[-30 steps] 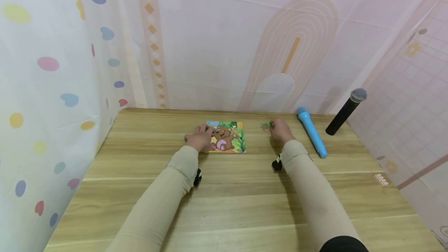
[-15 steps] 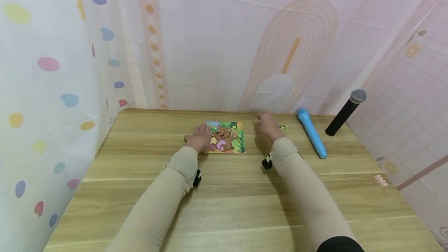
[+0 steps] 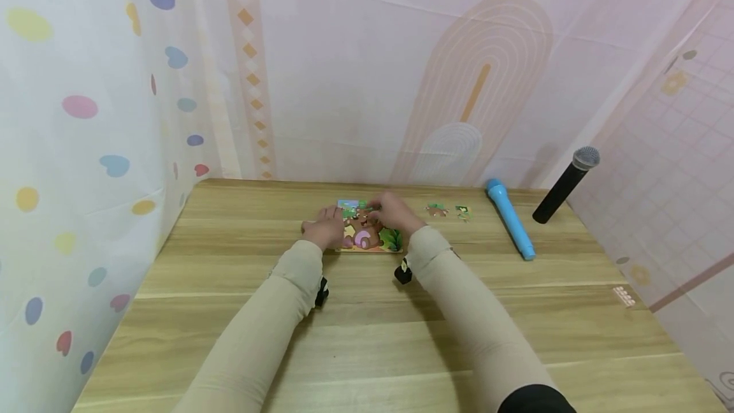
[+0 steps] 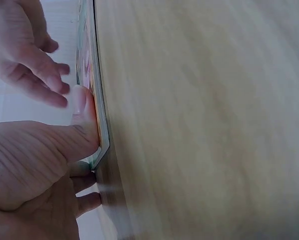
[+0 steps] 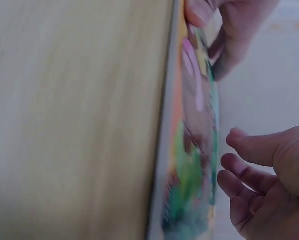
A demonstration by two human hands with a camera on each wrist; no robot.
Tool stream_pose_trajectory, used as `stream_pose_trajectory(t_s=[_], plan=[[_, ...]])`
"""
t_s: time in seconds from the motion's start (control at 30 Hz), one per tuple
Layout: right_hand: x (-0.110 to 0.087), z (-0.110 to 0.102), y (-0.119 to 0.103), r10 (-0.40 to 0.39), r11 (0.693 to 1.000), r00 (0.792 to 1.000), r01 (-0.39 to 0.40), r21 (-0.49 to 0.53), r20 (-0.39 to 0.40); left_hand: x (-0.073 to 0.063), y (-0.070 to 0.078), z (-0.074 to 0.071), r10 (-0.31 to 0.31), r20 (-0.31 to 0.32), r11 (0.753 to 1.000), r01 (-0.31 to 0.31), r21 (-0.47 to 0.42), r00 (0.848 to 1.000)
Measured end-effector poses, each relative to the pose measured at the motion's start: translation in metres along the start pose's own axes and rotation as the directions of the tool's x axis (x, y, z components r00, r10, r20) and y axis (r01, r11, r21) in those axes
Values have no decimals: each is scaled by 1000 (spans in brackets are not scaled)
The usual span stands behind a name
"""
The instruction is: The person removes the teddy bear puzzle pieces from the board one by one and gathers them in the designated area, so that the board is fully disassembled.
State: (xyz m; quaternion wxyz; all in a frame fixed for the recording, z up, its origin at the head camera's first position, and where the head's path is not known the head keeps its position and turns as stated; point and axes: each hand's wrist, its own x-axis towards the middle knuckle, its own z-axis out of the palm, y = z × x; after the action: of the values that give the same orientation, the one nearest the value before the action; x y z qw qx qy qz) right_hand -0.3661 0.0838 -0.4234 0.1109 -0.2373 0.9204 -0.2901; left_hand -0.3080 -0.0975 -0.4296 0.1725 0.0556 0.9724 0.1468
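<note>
One puzzle board (image 3: 363,240) on the table (image 3: 355,330) was judged light, stiff and best held by its edges; its left end was gripped by the left hand (image 3: 324,229), the right hand (image 3: 395,211) poised above, relaxed, empty.

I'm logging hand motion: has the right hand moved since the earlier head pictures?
Yes: judged against the blue microphone in the head view, the right hand has moved left, away from it, and now is over the bear puzzle.
</note>
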Motion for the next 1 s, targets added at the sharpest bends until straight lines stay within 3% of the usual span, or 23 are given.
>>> stream_pose_trajectory(t_s=[0.13,0.33,0.53,0.83,1.0], plan=[[4,10,-5,1,999,1000,-2,33,25,-1,-1,-1,4,11,1000,-5,20,1000],[9,18,-8,-25,1000,1000,25,-15,-10,-5,1,-4,7,14,1000,-7,28,1000],[14,23,-9,-4,999,999,3,-32,-40,-8,2,-4,7,3,1000,-7,21,1000],[16,27,-12,29,999,996,-26,31,-84,-8,2,-5,10,9,999,-10,37,1000],[17,28,-15,13,1000,994,-15,-13,-108,-7,2,-5,6,13,999,-6,47,1000]])
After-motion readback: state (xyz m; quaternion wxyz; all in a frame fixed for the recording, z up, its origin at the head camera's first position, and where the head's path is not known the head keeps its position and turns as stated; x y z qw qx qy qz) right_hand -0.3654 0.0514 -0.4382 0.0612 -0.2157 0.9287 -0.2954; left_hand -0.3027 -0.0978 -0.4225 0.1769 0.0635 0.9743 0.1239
